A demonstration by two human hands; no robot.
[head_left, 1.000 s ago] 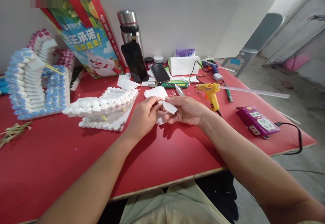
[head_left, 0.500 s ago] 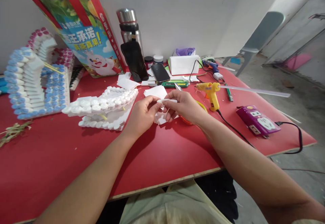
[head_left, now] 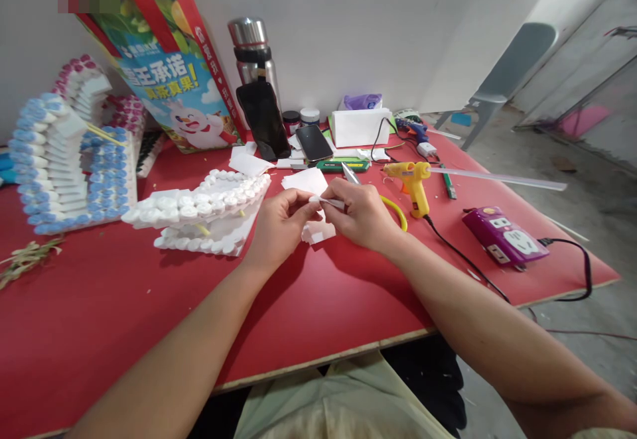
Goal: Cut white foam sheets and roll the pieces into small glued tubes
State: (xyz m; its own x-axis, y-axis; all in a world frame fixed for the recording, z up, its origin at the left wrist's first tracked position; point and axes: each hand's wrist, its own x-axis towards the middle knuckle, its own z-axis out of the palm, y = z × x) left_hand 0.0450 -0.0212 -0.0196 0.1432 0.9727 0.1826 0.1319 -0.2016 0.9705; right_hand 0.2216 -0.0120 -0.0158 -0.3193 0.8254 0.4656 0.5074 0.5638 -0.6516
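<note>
A small white roll of what looks like paper (head_left: 332, 203) is pinched between both hands above the table. My left hand (head_left: 281, 227) has its thumb and forefinger closed on the left end. With curled fingers, my right hand (head_left: 362, 217) grips the other end. White paper pieces (head_left: 306, 180) lie beneath and behind the hands. Behind my right hand are scissors: a metal blade (head_left: 350, 173) and a yellow handle (head_left: 395, 211) show, and the rest is hidden. Left of my hands stands a white model (head_left: 199, 203) built from rows of small white rolls.
A yellow glue gun (head_left: 417, 187) with a long clear stick and a purple power socket (head_left: 502, 237) are at right, with cords. At the back stand phones (head_left: 314, 142), a green cutter (head_left: 343, 165), a steel flask (head_left: 253, 48) and a bag (head_left: 184, 87). Blue-and-white models (head_left: 37, 160) stand left.
My right hand has curled more tightly around its end of the roll, and the roll's angle has changed. The orange part seen under my right wrist is now hidden.
</note>
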